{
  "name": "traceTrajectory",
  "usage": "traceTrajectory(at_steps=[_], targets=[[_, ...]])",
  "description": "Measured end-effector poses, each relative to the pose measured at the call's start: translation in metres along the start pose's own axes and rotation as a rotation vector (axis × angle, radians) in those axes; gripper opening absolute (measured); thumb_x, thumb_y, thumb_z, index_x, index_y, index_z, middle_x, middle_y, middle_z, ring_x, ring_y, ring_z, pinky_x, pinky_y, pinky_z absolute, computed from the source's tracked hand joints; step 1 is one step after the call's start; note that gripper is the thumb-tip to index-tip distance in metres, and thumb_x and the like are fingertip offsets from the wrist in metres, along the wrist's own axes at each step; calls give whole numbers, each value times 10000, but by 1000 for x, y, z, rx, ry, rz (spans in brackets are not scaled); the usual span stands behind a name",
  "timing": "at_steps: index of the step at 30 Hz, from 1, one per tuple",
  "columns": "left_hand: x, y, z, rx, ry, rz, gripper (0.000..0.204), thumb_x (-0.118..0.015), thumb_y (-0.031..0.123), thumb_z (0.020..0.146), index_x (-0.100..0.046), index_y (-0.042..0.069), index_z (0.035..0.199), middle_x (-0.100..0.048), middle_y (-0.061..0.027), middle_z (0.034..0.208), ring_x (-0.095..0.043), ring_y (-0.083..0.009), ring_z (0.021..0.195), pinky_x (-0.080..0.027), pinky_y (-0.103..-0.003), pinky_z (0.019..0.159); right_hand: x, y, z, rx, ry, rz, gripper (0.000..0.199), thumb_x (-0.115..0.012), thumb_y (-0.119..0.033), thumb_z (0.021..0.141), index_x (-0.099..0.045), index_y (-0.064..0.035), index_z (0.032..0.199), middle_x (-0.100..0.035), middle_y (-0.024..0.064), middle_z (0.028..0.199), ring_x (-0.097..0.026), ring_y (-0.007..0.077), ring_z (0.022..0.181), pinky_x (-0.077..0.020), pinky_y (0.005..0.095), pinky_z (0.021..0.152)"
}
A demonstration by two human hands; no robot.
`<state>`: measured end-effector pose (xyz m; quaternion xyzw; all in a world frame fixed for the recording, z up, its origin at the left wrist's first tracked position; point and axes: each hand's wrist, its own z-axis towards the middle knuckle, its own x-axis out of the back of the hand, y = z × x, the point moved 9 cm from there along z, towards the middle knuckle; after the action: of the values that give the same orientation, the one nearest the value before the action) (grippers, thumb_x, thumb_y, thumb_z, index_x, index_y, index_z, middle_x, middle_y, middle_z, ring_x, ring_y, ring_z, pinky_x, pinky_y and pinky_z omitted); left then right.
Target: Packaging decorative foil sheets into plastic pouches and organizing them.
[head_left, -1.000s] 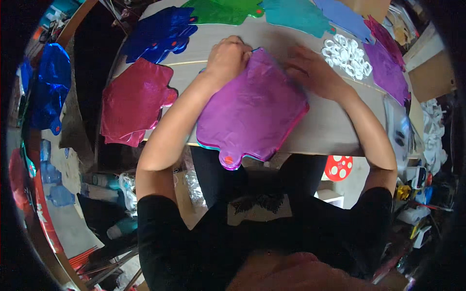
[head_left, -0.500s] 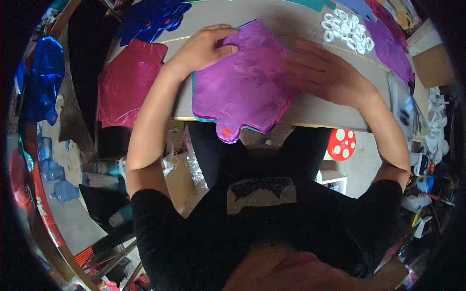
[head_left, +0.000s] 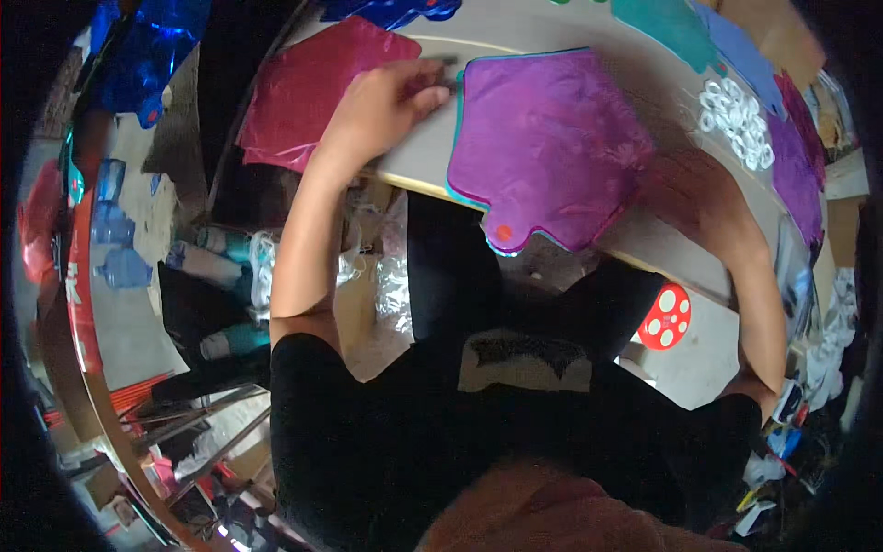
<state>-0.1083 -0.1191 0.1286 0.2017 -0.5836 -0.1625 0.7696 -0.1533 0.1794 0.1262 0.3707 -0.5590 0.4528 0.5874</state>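
Note:
A stack of flat, shiny purple foil balloons [head_left: 552,138] with a teal layer under its edge lies on the table before me. A rounded tab with a red dot juts over the table's near edge. My left hand [head_left: 382,106] hovers left of the stack, not touching it, thumb apart from the curved fingers; its fingertips are blurred. My right hand [head_left: 694,189] is at the stack's right edge, smeared by motion, so its fingers cannot be read. Left of my left hand lies a dark red foil balloon pile [head_left: 317,87].
White rings [head_left: 736,121] lie heaped at the right of the table [head_left: 414,184]. Teal foil pieces [head_left: 667,32], blue foil pieces [head_left: 395,9] and more purple foil [head_left: 796,170] line the far and right sides. A red stool [head_left: 665,316] with white dots stands below.
My left hand has come off the purple stack to its left. My right hand stays by the right edge, still blurred. The whole view has turned, so the table appears tilted.

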Motion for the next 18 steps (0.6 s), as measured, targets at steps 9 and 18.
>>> traceTrajectory(at_steps=[9,18], targets=[[-102,10,-152,544,-344,-919,202,-681,201,911,-676,14,987,-679,-49,791,-625,-72,639,-505,-201,548,-76,-96,-60,-211,151,770,109,-713,-140,817,-705,-85,911,-669,104,805,-646,220,718,-500,331,620],[-135,25,-133,656,-278,-1186,304,-633,346,937,-618,74,801,-600,-18,620,-483,-51,457,-370,-190,426,-160,-73,-77,-973,301,1144,197,-706,-180,879,-701,1,956,-661,19,739,-558,42,599,-454,220,541]])
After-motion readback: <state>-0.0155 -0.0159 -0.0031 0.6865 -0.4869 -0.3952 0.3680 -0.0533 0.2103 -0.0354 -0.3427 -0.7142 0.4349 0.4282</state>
